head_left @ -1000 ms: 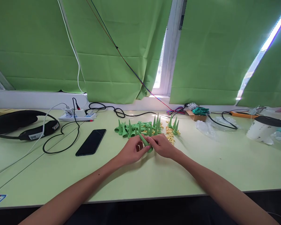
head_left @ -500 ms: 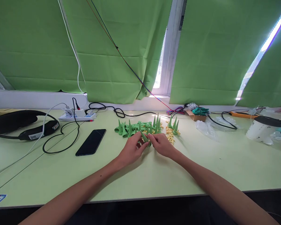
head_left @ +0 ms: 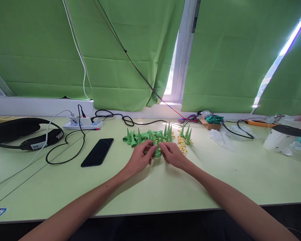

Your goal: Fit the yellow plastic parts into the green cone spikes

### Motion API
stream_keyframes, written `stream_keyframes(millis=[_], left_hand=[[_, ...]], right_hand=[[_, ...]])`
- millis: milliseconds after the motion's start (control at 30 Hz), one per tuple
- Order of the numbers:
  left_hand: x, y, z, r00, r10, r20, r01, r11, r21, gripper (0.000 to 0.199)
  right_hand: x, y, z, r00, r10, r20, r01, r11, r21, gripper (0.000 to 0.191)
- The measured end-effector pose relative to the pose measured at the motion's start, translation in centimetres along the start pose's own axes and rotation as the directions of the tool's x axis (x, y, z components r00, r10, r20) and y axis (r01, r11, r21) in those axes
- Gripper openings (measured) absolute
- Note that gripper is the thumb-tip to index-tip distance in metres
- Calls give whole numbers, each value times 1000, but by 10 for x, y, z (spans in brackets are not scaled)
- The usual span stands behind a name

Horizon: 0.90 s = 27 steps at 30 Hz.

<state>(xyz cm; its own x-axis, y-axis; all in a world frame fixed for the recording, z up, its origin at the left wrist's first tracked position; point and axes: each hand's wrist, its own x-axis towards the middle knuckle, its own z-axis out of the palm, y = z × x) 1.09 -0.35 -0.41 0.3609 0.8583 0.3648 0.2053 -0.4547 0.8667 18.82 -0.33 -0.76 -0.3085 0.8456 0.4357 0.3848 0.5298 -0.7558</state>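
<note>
Between my hands stands a green plastic cone [head_left: 157, 154], upright with its tip up and its wide base near the table. My left hand [head_left: 141, 154] grips it from the left side with thumb and fingers. From the right, my right hand [head_left: 174, 154] comes close to the cone with thumb and forefinger pinched; what lies in that pinch is hidden. Just behind the hands are a pile of green cones [head_left: 130, 137], some upright and some lying down, and small yellow plastic pieces [head_left: 182, 147]. Several green cones [head_left: 188, 136] stand among the yellow pieces at right.
A black phone [head_left: 97, 152] lies left of my hands, with headphones [head_left: 27, 134] and a power strip [head_left: 82, 124] beyond. Cables [head_left: 127, 120] run along the back. To the right are a small cardboard box [head_left: 212, 124], plastic bags [head_left: 222, 139] and a lidded cup [head_left: 282, 139].
The cone in my left hand has turned from leaning left to upright and moved slightly lower. My fingers have shifted around it; the right hand stays nearly in place.
</note>
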Motion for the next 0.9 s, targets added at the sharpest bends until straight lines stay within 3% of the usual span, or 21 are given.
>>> stream_keyframes(millis=[900], left_hand=[[2, 0, -4, 993, -100, 69, 107, 989, -103, 35]], right_hand=[[-4, 9, 1, 984, -169, 57, 175, 976, -131, 39]])
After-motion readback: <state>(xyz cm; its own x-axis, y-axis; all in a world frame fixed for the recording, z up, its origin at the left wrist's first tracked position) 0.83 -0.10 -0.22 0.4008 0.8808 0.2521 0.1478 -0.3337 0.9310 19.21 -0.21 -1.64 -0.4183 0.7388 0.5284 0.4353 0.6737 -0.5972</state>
